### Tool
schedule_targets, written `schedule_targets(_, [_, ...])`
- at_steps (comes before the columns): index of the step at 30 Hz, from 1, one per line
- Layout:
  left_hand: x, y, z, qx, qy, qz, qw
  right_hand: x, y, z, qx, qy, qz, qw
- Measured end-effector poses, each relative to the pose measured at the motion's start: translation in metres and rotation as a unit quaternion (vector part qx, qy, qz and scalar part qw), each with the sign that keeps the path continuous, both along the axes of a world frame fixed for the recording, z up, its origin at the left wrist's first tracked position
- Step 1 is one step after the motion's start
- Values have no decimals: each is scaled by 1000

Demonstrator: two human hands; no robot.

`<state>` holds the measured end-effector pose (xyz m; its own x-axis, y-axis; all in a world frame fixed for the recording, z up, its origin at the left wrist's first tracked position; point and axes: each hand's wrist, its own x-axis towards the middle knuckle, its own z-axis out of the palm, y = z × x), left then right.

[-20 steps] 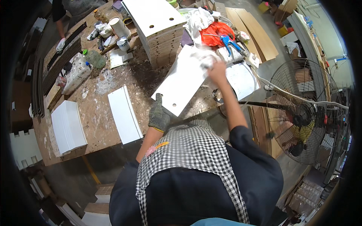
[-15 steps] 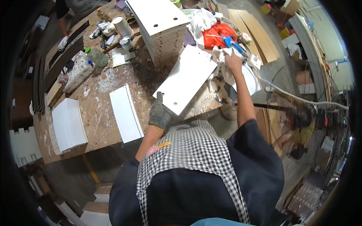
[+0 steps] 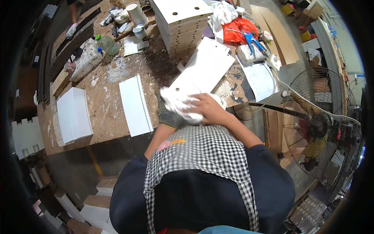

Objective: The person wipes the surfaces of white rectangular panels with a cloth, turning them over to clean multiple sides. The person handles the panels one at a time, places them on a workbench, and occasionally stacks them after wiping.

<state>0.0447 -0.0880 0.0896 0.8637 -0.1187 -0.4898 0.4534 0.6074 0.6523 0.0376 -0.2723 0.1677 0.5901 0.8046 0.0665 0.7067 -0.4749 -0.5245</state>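
In the head view, the person leans over a paint-spattered wooden worktop [image 3: 109,101] with a long white panel [image 3: 202,70] lying slantwise in front of them, its near end jutting toward the body so that both hands can get at it. The right hand [image 3: 208,109] is bare and lies flat, fingers spread and pressed down on a crumpled white rag [image 3: 181,103] at the near end of the panel, a posture that suits rubbing the surface rather than lifting anything. The left hand [image 3: 168,117], in a grey work glove, sits at the panel's near left corner, partly under the rag; it seems to steady the board against the push of the other hand, though whether its fingers are curled round the edge or merely resting there I cannot tell. To the left of the panel a narrower white board [image 3: 135,105] lies flat on the worktop, and further left a wider white slab [image 3: 73,115] sits near the edge, both set apart from the piece being handled. Beyond the far end of the panel stands a stack of pale boards with drilled holes [image 3: 183,19], and to the right of the panel lie a sheet of paper [image 3: 260,80], an orange cloth [image 3: 239,29] and blue-handled pliers [image 3: 249,39], within reach but off the working surface. A cage fan [image 3: 319,121] stands on the floor to the right of the panel.
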Motion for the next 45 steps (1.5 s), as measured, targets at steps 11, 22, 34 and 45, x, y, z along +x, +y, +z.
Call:
schedule_targets(11, [-17, 2, 5, -69, 66, -17, 995, -5, -105, 26, 455, 68, -548, 699])
schedule_targets(22, [-42, 7, 82, -144, 176, -82, 970, 95, -105, -43, 217, -247, -428, 842])
schedule_targets(34, [-62, 40, 68, -142, -22, -44, 989, 39, -169, -105, -53, -148, -515, 843])
schedule_targets(45, [-48, 9, 106, 251, -302, -101, 914, 52, -8, 96, 593, 273, -347, 674])
